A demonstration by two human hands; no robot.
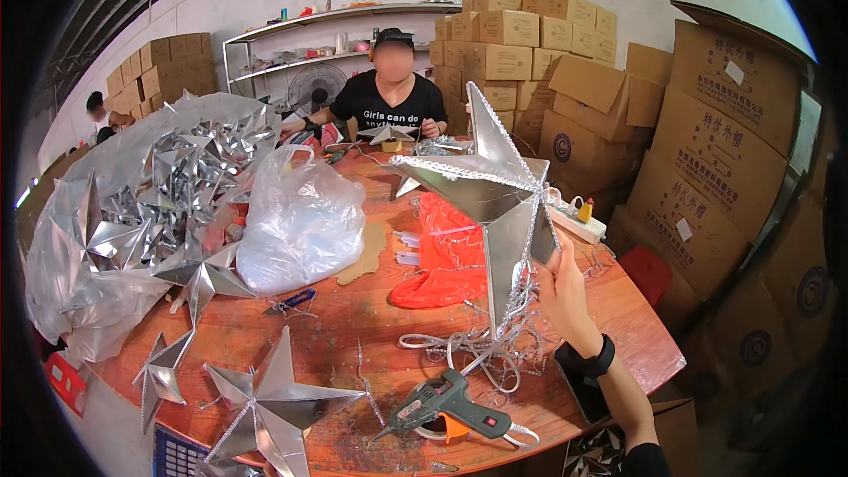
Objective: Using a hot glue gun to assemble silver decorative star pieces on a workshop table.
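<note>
My right hand [565,296] is closed on the edge of a large silver star [508,190], holding it up above the right side of the table. Sparkly silver trim runs along some of the star's ridges. No part of my left hand shows. Below the raised star, a grey-green glue gun [455,406] lies near the table's front edge, beside a tangle of white cord and silver trim [495,362]. Another silver star [274,402] with trim along its ridges rests at the front, left of the glue gun.
A big clear bag of silver stars [177,168] fills the left side. Next to it are a white plastic bag [305,221], a blue cutter [296,300] and red plastic [442,252]. Across the wooden table [353,344] a person [389,97] handles another star. Cardboard boxes [707,150] stand at right.
</note>
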